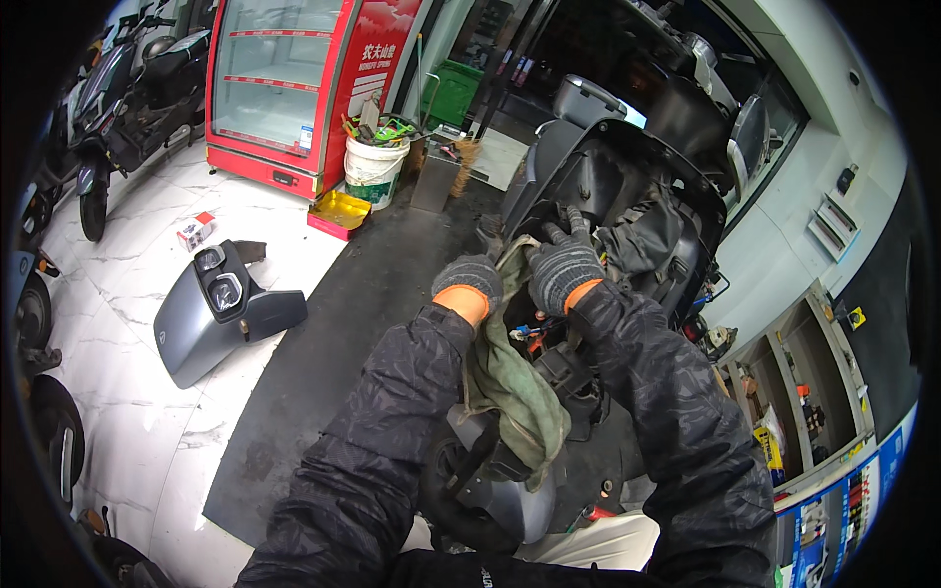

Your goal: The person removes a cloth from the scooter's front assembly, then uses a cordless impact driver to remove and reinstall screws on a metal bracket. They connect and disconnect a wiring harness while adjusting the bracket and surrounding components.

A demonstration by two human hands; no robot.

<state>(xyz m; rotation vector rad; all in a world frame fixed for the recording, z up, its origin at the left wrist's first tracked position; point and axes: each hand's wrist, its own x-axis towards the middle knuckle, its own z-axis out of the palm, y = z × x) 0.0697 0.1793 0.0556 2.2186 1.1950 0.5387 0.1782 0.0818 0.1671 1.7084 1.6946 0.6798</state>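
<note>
A worn green cloth [512,392] hangs between my hands, over the opened front of a dark scooter [686,260]. My left hand [469,277], in a grey knitted glove with an orange cuff, grips the cloth's upper left edge. On the other side, my right hand [567,269], gloved alike, has its thumb side against the cloth's top; some of its fingers stretch toward the black inner panel [591,181]. My palms and the exact grip are hidden. Exposed wires with a blue connector [520,334] show just right of the cloth. Below lies the front wheel [461,490].
A grey scooter front cover [211,304] lies on the white tiles at left, near a small box [195,230]. Farther off stand a red display fridge [270,93], a white bucket of tools [373,169] and a yellow tray [340,210]. Shelves [799,382] line the right side.
</note>
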